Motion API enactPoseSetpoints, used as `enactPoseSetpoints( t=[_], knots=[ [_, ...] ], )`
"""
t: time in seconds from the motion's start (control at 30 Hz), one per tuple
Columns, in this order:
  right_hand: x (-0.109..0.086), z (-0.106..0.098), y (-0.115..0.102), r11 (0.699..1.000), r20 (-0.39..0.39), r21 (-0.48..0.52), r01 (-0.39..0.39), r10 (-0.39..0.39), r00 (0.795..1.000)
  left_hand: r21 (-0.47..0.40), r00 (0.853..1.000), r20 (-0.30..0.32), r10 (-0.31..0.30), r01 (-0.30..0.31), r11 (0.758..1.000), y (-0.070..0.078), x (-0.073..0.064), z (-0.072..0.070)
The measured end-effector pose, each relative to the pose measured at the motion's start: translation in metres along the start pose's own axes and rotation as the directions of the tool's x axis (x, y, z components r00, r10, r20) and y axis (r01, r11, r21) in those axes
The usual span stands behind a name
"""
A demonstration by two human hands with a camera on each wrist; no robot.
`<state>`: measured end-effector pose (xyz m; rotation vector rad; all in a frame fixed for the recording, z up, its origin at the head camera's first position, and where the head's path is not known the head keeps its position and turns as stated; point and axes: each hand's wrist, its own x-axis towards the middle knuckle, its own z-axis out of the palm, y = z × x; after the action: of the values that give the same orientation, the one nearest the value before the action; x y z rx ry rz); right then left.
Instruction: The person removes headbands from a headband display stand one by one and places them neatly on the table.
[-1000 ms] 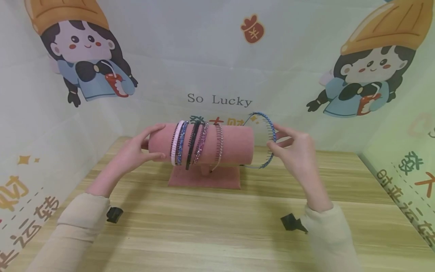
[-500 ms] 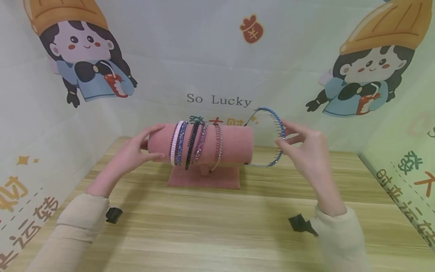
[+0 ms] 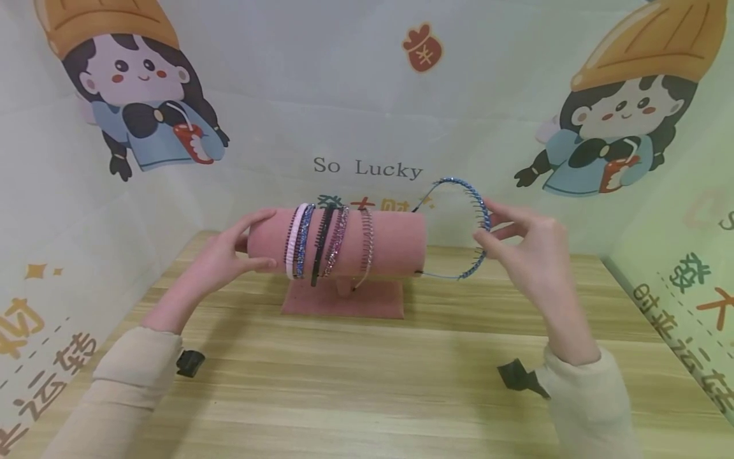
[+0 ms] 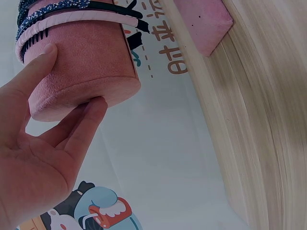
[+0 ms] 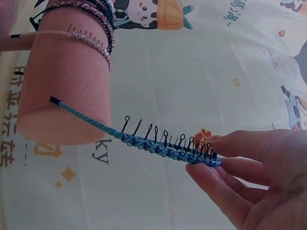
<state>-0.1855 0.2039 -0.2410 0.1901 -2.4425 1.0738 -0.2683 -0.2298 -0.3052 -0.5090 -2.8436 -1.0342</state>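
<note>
A pink velvet display roll [image 3: 398, 242] lies level on its stand base [image 3: 344, 306]. My left hand [image 3: 215, 264] grips the roll's left end; in the left wrist view the thumb lies along its side [image 4: 86, 62] and fingers press the end face. Between finger and thumb, my right hand [image 3: 530, 255] pinches a braided blue headband [image 5: 158, 149] with black wire teeth. The headband sits off the roll's right end, its tips overlapping that end in view. Around the roll sit a pale pink headband [image 3: 294, 245], a black one [image 3: 322, 245], a silvery one [image 3: 369, 245] and glittery others.
The stand rests on a wood-grain table [image 3: 344, 382]. A printed cloth backdrop [image 3: 287, 95] rises behind and along both sides. Black pieces, one [image 3: 190, 363] on the left and one [image 3: 515, 375] on the right, stick out by the sleeves.
My right hand has moved right, drawing the blue headband away from around the roll's right end. The left hand has kept its grip, and the other headbands stay in place.
</note>
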Motion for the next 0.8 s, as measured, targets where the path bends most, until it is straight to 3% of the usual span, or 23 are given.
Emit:
enactPoseSetpoints(
  t=[0.43,0.8],
  knots=[
    [-0.002,-0.009,0.002,1.000,0.004,0.017,0.006,-0.006,1.000,0.018,1.000,0.001,0.007,-0.007,1.000,0.003,-0.001,-0.001],
    [-0.002,-0.019,0.008,0.999,-0.057,0.028,0.027,-0.025,0.998,0.018,1.000,-0.002,-0.008,0.008,1.000,0.003,-0.001,-0.001]
  ],
)
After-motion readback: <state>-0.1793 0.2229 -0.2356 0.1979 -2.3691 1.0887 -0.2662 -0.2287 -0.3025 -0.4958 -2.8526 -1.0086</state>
